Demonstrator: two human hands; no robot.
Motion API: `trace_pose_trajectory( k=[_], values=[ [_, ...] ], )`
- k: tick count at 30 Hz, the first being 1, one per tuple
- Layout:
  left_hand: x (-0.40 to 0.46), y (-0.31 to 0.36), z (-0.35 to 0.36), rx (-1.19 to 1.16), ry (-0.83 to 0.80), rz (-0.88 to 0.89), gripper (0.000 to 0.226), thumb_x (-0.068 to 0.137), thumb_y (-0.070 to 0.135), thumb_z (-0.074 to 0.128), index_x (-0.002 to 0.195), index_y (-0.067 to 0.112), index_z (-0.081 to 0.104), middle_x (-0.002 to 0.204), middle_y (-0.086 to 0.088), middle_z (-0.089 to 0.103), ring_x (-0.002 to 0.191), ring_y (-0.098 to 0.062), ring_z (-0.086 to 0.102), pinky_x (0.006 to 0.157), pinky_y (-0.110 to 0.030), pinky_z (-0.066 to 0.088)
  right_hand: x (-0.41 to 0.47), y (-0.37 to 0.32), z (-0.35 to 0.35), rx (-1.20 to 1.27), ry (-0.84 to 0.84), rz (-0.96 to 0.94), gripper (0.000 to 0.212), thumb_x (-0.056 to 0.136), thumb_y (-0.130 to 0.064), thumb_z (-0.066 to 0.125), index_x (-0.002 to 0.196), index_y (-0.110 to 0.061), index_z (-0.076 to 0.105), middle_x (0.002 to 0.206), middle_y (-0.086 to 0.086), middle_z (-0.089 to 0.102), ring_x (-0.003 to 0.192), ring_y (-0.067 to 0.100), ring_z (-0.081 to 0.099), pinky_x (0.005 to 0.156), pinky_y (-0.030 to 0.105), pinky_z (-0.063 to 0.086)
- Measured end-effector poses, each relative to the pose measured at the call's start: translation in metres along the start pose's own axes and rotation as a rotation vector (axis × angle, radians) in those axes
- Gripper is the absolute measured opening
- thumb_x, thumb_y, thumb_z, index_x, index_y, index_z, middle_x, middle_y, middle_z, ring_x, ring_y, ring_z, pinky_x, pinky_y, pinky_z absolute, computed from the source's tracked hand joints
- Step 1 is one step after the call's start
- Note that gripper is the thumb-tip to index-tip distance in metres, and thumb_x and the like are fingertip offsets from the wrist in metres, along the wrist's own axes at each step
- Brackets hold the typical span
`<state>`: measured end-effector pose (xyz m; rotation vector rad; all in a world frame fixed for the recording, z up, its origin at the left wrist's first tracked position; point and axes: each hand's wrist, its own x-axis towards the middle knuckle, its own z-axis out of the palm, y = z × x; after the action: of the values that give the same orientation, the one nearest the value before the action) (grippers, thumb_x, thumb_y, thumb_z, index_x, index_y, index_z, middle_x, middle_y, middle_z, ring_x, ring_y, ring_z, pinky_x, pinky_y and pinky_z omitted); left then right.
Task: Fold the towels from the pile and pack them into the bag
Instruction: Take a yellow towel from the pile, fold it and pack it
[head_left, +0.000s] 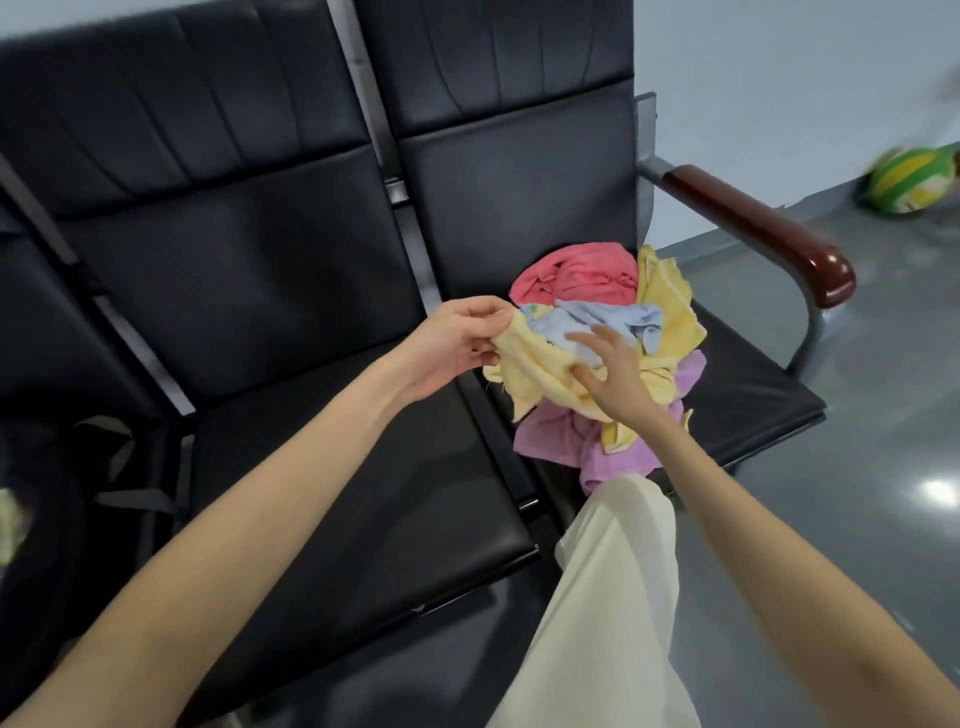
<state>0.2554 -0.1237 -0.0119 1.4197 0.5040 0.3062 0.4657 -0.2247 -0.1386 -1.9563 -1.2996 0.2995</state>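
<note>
Step looks like pulling the first towel: left hand pinches a corner of the pale yellow terry towel, right hand has fingers spread with the thumb pressing the same towel, atop the crumpled pile of pink, blue, yellow and purple towels on the right black padded bench seat. Next it probably needs lifting free without dragging the tangled blue towel, then spreading on the left seat. Dark bag sits far left, partly cut off; wooden armrest and green-yellow ball are well apart.
</note>
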Motion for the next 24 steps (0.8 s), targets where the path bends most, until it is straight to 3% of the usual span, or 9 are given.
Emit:
trace_pose_trajectory(
  k=[3, 5, 7, 10, 13, 15, 17, 20, 24],
  values=[
    [0.001, 0.020, 0.001, -0.021, 0.047, 0.051, 0.012, 0.097, 0.013, 0.052, 0.094, 0.010, 0.064, 0.084, -0.005, 0.058, 0.067, -0.010, 0.052, 0.073, -0.027, 0.044, 0.009, -0.014, -0.011, 0.061, -0.022, 0.041, 0.018, 0.091, -0.017, 0.061, 0.105, -0.007, 0.068, 0.120, 0.006, 0.060, 0.115, 0.022, 0.053, 0.099, 0.035, 0.037],
    [0.004, 0.033, 0.003, -0.069, 0.079, 0.097, 0.012, 0.097, 0.013, 0.052, 0.096, 0.009, 0.063, 0.086, -0.006, 0.059, 0.075, -0.016, 0.056, 0.084, -0.035, 0.043, 0.010, -0.030, -0.021, 0.225, 0.060, 0.115, 0.012, 0.095, -0.011, 0.053, 0.097, -0.007, 0.064, 0.094, 0.000, 0.061, 0.088, 0.013, 0.054, 0.080, 0.026, 0.040],
    [0.010, 0.048, 0.005, -0.122, 0.107, 0.137, 0.012, 0.097, 0.013, 0.053, 0.098, 0.010, 0.064, 0.094, -0.009, 0.058, 0.090, -0.026, 0.052, 0.091, -0.038, 0.042, 0.009, -0.049, -0.031, 0.400, 0.220, 0.157, 0.016, 0.096, -0.008, 0.046, 0.083, -0.011, 0.056, 0.073, -0.003, 0.051, 0.067, 0.010, 0.044, 0.064, 0.021, 0.036],
    [0.016, 0.070, 0.013, -0.202, 0.125, 0.189, 0.013, 0.097, 0.014, 0.053, 0.097, 0.013, 0.066, 0.092, -0.006, 0.056, 0.088, -0.023, 0.045, 0.089, -0.034, 0.044, 0.011, -0.075, -0.042, 0.687, 0.361, 0.270, 0.018, 0.096, -0.011, 0.044, 0.089, -0.010, 0.061, 0.077, -0.003, 0.054, 0.071, 0.009, 0.046, 0.064, 0.020, 0.036],
    [0.017, 0.090, 0.018, -0.271, 0.101, 0.246, 0.014, 0.098, 0.014, 0.052, 0.096, 0.014, 0.066, 0.088, -0.004, 0.054, 0.077, -0.015, 0.045, 0.086, -0.032, 0.044, 0.018, -0.103, -0.053, 1.001, 0.372, 0.296, 0.020, 0.094, -0.008, 0.047, 0.086, -0.013, 0.064, 0.082, 0.000, 0.060, 0.081, 0.014, 0.053, 0.072, 0.026, 0.042],
    [0.013, 0.104, 0.017, -0.331, 0.087, 0.297, 0.013, 0.098, 0.015, 0.050, 0.095, 0.013, 0.063, 0.086, -0.002, 0.057, 0.074, -0.014, 0.049, 0.087, -0.033, 0.044, 0.021, -0.123, -0.062, 1.121, 0.365, 0.255, 0.021, 0.094, -0.004, 0.048, 0.080, -0.013, 0.061, 0.076, -0.002, 0.059, 0.074, 0.011, 0.054, 0.066, 0.022, 0.044],
    [0.006, 0.117, 0.010, -0.380, 0.105, 0.346, 0.012, 0.099, 0.015, 0.050, 0.094, 0.013, 0.061, 0.082, -0.001, 0.061, 0.071, -0.012, 0.056, 0.089, -0.034, 0.045, 0.024, -0.138, -0.066, 1.113, 0.349, 0.223, 0.020, 0.095, -0.006, 0.049, 0.079, -0.013, 0.060, 0.072, -0.004, 0.059, 0.066, 0.005, 0.054, 0.059, 0.018, 0.045],
    [-0.003, 0.130, -0.012, -0.392, 0.201, 0.402, 0.012, 0.098, 0.016, 0.050, 0.092, 0.014, 0.060, 0.075, 0.002, 0.063, 0.065, -0.010, 0.060, 0.084, -0.032, 0.046, 0.031, -0.150, -0.063, 1.027, 0.323, 0.171, 0.016, 0.095, -0.011, 0.051, 0.082, -0.012, 0.062, 0.078, -0.002, 0.060, 0.074, 0.009, 0.054, 0.067, 0.022, 0.045],
    [-0.008, 0.136, -0.048, -0.143, 0.401, 0.401, 0.017, 0.099, 0.014, 0.048, 0.097, 0.011, 0.065, 0.084, -0.001, 0.064, 0.078, -0.015, 0.059, 0.076, -0.029, 0.049, 0.039, -0.162, -0.053, 0.945, 0.369, 0.137, 0.017, 0.096, -0.009, 0.048, 0.084, -0.015, 0.059, 0.078, -0.004, 0.056, 0.072, 0.006, 0.049, 0.065, 0.020, 0.039]
  ],
)
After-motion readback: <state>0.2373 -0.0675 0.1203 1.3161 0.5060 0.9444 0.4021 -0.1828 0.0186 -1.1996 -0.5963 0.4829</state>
